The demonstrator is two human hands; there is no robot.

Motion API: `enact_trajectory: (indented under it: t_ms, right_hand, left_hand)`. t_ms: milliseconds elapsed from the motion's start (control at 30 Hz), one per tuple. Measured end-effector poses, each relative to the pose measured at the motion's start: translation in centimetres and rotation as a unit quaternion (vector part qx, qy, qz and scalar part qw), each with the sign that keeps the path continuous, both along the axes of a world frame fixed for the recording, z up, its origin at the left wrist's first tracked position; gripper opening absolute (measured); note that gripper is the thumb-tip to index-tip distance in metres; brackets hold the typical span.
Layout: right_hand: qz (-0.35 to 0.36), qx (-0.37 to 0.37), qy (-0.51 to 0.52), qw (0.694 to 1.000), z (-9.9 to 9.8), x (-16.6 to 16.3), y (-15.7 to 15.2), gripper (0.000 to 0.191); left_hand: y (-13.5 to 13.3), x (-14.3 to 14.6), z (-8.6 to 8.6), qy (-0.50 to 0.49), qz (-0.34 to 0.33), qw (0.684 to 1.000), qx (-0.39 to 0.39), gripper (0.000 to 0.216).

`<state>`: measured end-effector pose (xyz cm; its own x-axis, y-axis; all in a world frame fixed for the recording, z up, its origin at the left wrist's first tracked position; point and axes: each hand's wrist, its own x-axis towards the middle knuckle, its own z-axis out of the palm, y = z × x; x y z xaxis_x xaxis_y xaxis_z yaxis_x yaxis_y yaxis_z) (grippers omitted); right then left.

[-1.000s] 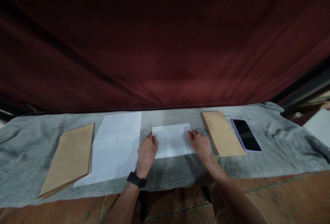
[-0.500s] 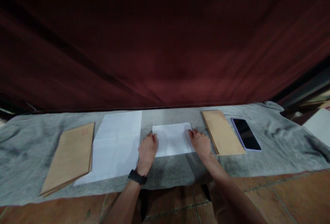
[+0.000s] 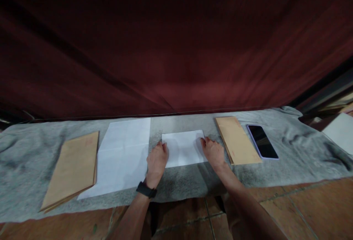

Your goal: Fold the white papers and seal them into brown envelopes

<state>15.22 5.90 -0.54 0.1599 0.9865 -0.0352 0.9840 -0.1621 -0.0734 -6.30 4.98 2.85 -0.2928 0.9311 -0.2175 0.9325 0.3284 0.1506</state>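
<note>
A small folded white paper (image 3: 183, 147) lies on the grey cloth (image 3: 33, 142) in front of me. My left hand (image 3: 156, 160), with a black watch at the wrist, has its curled fingers pressed on the paper's left edge. At the paper's right edge rests my right hand (image 3: 213, 152), fingers bent down onto it. Whether either hand pinches the paper or just presses it, I cannot make out.
A larger white sheet (image 3: 124, 155) lies left of the folded paper, and a stack of brown envelopes (image 3: 71, 168) further left. Another brown envelope stack (image 3: 236, 139) and a dark phone (image 3: 261, 141) lie to the right. A dark red curtain (image 3: 176, 48) hangs behind; tiled floor (image 3: 303, 210) is below.
The hands keep their hold on the folded paper's two edges. The whole view has drifted slightly; nothing on the cloth has moved.
</note>
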Motion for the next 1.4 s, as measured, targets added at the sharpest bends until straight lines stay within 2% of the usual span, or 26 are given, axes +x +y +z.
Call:
enact_trajectory:
  t_ms: [567,967,1400]
  right_hand:
    - [0.006,-0.003,0.007,1.000,0.3,0.1,0.0,0.043]
    - [0.005,0.002,0.005,1.000,0.2,0.0,0.0,0.042]
    - [-0.010,-0.011,0.023,1.000,0.3,0.3,0.2,0.043]
  left_hand:
    - [0.0,-0.2,-1.1,0.012,-0.005,1.000,0.025,0.041]
    - [-0.3,-0.5,0.2,-0.016,-0.004,0.999,-0.040,0.035]
    - [-0.6,-0.1,-0.3,0.017,-0.014,1.000,-0.017,0.039]
